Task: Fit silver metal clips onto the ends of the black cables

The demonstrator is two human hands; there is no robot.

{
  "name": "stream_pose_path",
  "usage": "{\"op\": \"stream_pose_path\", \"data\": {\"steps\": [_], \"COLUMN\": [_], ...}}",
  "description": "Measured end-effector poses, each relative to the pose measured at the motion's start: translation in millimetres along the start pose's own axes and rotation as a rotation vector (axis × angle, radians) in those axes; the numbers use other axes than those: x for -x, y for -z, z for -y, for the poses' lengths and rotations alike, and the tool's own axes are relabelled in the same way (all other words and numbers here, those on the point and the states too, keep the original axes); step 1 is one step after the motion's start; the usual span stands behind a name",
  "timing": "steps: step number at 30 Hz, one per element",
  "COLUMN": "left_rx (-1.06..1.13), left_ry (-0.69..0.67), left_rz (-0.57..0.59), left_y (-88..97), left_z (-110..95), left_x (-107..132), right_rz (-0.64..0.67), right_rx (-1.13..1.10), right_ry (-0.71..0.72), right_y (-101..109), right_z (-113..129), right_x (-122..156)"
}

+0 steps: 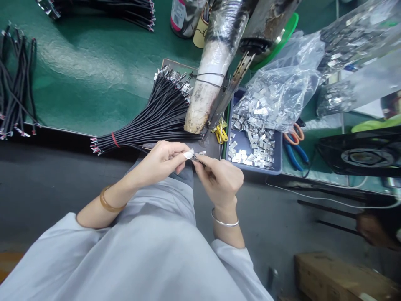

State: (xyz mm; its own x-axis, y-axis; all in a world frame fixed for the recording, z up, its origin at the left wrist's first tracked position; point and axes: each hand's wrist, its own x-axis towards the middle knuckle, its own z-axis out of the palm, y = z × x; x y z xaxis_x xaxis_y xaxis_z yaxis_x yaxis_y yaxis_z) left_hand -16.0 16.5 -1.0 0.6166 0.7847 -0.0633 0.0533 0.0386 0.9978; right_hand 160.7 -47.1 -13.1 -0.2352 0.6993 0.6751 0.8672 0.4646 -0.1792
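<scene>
My left hand (166,159) is closed in a pinch, with something white around its thumb tip. What lies inside its fingers is hidden. Fingertip to fingertip with it, my right hand (221,177) pinches a small silvery metal piece (194,158); its exact shape is too small to make out. Just beyond both hands, a bundle of black cables (150,113) lies on the bench, bound near its left end by a red band (115,140). Metal connector shells sit on the bundle's fanned far ends. Right of my hands, a blue-grey tray (278,163) holds many loose metal shells (258,144).
A white, plastic-wrapped tube (203,92) and a soldering iron-like metal tool (232,83) hang over the cables. Yellow cutters (221,133) lie beside the tray, blue-handled pliers (295,154) to its right. More cables (19,79) lie left on the green bench (87,62); plastic bags (285,83) crowd the right.
</scene>
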Motion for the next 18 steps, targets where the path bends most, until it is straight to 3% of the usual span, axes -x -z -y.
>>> {"op": "stream_pose_path", "data": {"steps": [3, 7, 9, 14, 16, 18], "left_rx": [-0.05, -0.063, -0.023, 0.073, 0.083, 0.064], "left_ry": [-0.04, -0.079, -0.073, -0.027, -0.025, -0.022], "left_rz": [-0.01, -0.043, -0.078, -0.173, -0.191, -0.202], "left_y": [-1.6, -6.0, -9.1, -15.1, -16.0, -16.3], "left_z": [0.7, 2.5, 3.2, 3.8, 3.6, 3.5], "left_x": [0.8, 1.7, 1.7, -0.9, -2.5, -4.0], "right_rz": [0.012, 0.108, 0.084, -0.33, -0.409, -0.396], "right_rx": [-0.061, -0.378, -0.481, -0.518, -0.475, -0.38], "right_ry": [-0.057, -0.415, -0.523, -0.508, -0.451, -0.354], "right_y": [-0.8, 2.6, 4.1, 3.2, 1.7, -0.3], "right_z": [0.4, 3.2, 4.2, 3.9, 3.2, 2.4], "right_x": [-0.1, 1.1, 1.9, 7.6, 10.2, 11.6]}}
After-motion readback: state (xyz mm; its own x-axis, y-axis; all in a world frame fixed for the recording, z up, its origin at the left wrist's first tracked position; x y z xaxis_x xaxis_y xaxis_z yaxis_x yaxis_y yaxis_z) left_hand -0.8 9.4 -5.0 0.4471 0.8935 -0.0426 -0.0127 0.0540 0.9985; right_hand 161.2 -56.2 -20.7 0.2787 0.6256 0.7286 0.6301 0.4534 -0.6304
